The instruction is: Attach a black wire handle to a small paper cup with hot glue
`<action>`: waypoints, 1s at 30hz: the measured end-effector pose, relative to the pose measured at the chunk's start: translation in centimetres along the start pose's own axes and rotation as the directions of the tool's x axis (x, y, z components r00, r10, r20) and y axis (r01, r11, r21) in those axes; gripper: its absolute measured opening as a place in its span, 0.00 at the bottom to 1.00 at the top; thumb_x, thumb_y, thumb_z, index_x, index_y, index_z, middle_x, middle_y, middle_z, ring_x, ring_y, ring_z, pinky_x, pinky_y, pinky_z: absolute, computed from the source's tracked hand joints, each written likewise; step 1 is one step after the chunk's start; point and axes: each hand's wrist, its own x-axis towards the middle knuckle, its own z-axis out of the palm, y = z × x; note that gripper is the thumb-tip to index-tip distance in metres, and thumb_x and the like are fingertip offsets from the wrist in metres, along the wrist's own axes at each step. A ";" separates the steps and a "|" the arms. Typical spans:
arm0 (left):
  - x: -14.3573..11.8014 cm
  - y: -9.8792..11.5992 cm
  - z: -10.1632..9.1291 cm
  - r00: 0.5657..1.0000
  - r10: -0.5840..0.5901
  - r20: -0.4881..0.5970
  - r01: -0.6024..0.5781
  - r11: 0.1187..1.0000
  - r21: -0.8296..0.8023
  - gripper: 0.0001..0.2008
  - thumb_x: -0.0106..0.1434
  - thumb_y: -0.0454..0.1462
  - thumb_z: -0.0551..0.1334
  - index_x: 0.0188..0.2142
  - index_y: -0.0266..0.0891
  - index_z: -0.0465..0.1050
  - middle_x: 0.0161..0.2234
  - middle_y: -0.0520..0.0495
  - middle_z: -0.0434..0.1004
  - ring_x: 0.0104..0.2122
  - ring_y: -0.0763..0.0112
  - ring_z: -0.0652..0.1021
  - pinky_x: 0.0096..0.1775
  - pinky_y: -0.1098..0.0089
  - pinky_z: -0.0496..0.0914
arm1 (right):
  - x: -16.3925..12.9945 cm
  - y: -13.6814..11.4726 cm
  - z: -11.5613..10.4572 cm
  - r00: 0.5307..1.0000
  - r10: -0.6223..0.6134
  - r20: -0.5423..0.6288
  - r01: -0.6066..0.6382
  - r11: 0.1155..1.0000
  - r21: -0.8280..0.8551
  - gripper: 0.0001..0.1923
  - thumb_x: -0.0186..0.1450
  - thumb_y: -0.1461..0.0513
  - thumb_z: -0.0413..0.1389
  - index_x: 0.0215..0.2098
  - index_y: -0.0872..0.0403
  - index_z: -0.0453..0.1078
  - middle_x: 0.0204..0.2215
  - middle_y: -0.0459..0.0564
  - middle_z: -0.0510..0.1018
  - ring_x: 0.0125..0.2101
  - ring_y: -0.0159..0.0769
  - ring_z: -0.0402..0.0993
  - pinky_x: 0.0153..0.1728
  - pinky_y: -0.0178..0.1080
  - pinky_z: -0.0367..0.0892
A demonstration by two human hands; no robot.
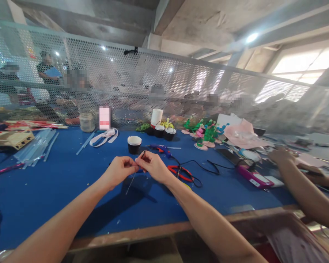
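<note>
The left hand (pixel 122 168) and right hand (pixel 152 166) met above the blue table (pixel 38 190), near its front edge. The fingers of both were closed, thumbs against forefingers, pinching a thin wire (pixel 130 183); its free end slanted down toward the left, and its upper part was hidden by the fingertips.

Just beyond the hands stood an upright cup (pixel 134 147), black below with a white rim. Its inside looked pale; whether it held anything could not be told. Farther back, slightly right, two small black pots (pixel 159 132) with white tops and thin arched handles stood side by side, and their contents could not be made out. A white cylinder (pixel 157 117) rose behind them, and a yellow piece (pixel 167 123) showed beside it.

On the far left, a clear jar (pixel 87 122) stood near the perforated screen (pixel 115 84); what was in it was too blurred to tell. At the left edge lay a tan box (pixel 16 140) with openings in its side, and clear sticks (pixel 34 148) were heaped to its right, loose on the table.

To the right of the hands lay red-handled pliers (pixel 181 173) and a blue glue gun (pixel 159 149); farther right was a magenta power strip (pixel 253 178).
</note>
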 end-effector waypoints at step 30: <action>0.1 -0.1 -1.2 0.992 0.117 0.052 -0.125 0.977 0.172 0.10 0.50 0.40 0.55 0.26 0.35 0.68 0.17 0.55 0.62 0.18 0.79 0.59 0.20 0.76 0.53 | 0.2 0.2 0.0 0.999 0.022 -0.028 -0.021 0.999 0.030 0.13 0.54 0.54 0.50 0.22 0.55 0.57 0.15 0.39 0.61 0.14 0.23 0.56 0.16 0.30 0.55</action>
